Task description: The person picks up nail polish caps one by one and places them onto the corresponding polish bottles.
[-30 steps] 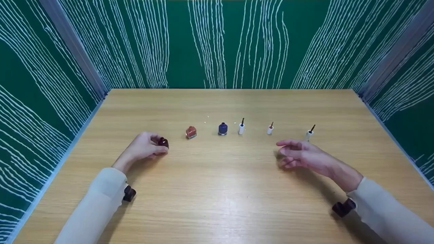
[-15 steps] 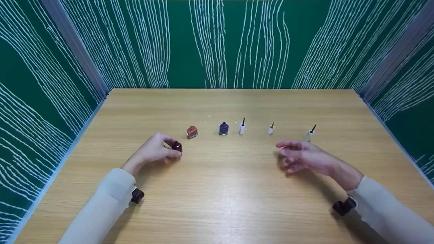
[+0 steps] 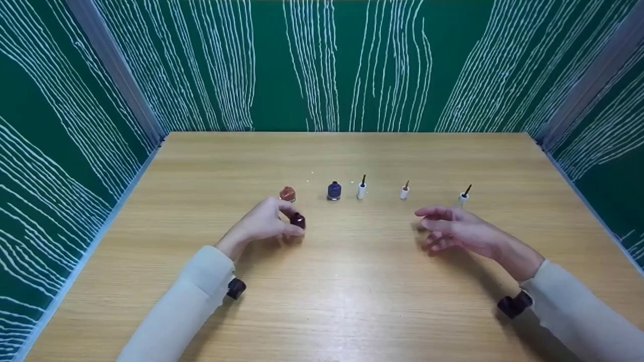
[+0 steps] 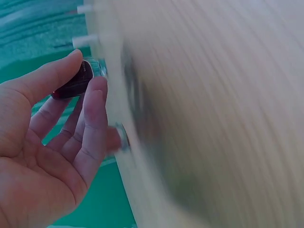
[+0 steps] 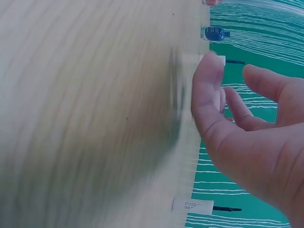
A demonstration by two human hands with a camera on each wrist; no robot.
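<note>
Between thumb and fingers my left hand (image 3: 266, 221) pinches a dark red nail polish bottle (image 3: 298, 220) with no cap on it; the left wrist view shows its clear glass base (image 4: 97, 68). Just behind that hand stands an orange-red nail polish bottle (image 3: 288, 193), partly covered by it. A dark blue nail polish bottle (image 3: 334, 191) stands to the right, also uncapped. My right hand (image 3: 463, 231) hovers low over the table with relaxed, parted fingers and holds nothing. Beyond it stands a white brush cap (image 3: 463, 199), brush upward.
Two more white brush caps, one with a dark brush (image 3: 361, 190) and one with a reddish brush (image 3: 404, 192), stand upright right of the blue bottle. Small white specks lie on the wooden table (image 3: 342, 281). Green walls with white lines enclose its back and sides.
My left hand has moved to the right with the dark red bottle, passing in front of the orange-red one. The right hand has stayed nearly still.
</note>
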